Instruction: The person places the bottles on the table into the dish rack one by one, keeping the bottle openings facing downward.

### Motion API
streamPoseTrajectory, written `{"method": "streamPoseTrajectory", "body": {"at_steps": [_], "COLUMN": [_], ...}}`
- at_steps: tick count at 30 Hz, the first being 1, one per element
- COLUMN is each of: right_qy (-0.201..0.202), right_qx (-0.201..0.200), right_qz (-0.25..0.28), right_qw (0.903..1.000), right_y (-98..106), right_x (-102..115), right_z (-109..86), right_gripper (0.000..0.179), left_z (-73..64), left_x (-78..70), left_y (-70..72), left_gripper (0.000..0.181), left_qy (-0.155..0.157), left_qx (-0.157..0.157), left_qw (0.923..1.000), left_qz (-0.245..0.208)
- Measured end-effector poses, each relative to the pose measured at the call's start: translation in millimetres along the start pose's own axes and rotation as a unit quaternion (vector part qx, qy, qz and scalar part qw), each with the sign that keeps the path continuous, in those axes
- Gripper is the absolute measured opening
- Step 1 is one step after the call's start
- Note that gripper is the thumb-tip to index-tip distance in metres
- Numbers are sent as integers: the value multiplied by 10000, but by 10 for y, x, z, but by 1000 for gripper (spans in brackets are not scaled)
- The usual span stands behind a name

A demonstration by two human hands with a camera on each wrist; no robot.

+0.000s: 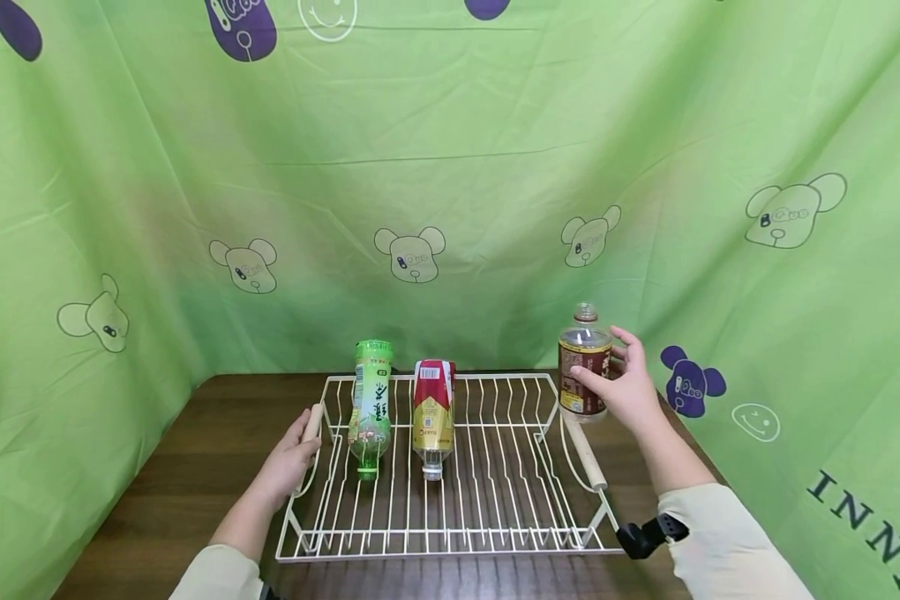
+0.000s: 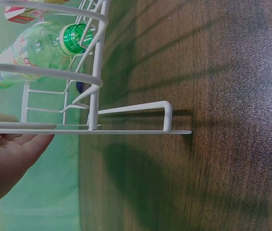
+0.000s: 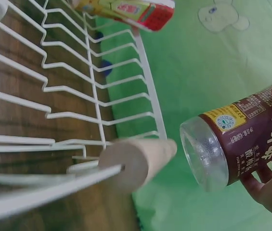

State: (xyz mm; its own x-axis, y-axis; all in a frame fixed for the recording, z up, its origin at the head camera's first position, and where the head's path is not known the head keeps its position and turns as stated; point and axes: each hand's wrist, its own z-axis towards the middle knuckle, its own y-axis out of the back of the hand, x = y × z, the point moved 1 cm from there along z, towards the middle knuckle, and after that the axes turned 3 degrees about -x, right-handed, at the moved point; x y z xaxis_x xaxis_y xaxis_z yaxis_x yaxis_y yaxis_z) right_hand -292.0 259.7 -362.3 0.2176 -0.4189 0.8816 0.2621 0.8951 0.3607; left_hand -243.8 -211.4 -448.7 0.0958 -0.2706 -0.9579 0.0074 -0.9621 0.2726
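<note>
My right hand (image 1: pixel 628 385) holds a clear plastic bottle with a dark brown label (image 1: pixel 587 367) upright near the right end of a white wire dish rack (image 1: pixel 487 479), thumb in front. In the right wrist view the bottle's clear base (image 3: pixel 204 154) is close to the rack's wooden handle (image 3: pixel 140 161). At the left end, my left hand (image 1: pixel 291 458) grips the other wooden handle (image 1: pixel 313 422), its fingers showing below it in the left wrist view. A green bottle (image 1: pixel 372 400) and a red and yellow bottle (image 1: pixel 433 412) lean in the rack, caps toward me.
The rack stands on a dark brown wooden table (image 1: pixel 187 467). Green cloth (image 1: pixel 450 183) printed with bear heads hangs behind and at both sides. A black wrist strap (image 1: pixel 652 533) sits on the right sleeve.
</note>
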Motion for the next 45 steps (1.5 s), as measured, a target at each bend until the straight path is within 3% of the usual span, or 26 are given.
{"method": "streamPoseTrajectory", "body": {"at_steps": [18, 30, 37, 41, 45], "right_qy": [272, 552, 757, 756, 830], "right_qx": [882, 1459, 1809, 2068, 2295], "right_qz": [-230, -302, -440, -554, -579], "right_qw": [9955, 9873, 9796, 9739, 9680], "right_y": [-405, -620, -714, -778, -841], "right_x": [285, 404, 412, 415, 463], "right_z": [-73, -173, -205, -210, -240], "right_gripper": [86, 82, 79, 79, 80], "left_z": [-6, 3, -9, 7, 8], "left_x": [-9, -89, -300, -503, -733], "left_y": [9, 59, 70, -1, -161], "left_gripper": [66, 72, 81, 83, 85], "left_qy": [-7, -369, -475, -812, -1231], "left_qx": [-26, -84, -260, -317, -175], "left_qw": [9998, 9980, 9960, 9914, 9864], "left_qz": [177, 511, 707, 975, 1075]}}
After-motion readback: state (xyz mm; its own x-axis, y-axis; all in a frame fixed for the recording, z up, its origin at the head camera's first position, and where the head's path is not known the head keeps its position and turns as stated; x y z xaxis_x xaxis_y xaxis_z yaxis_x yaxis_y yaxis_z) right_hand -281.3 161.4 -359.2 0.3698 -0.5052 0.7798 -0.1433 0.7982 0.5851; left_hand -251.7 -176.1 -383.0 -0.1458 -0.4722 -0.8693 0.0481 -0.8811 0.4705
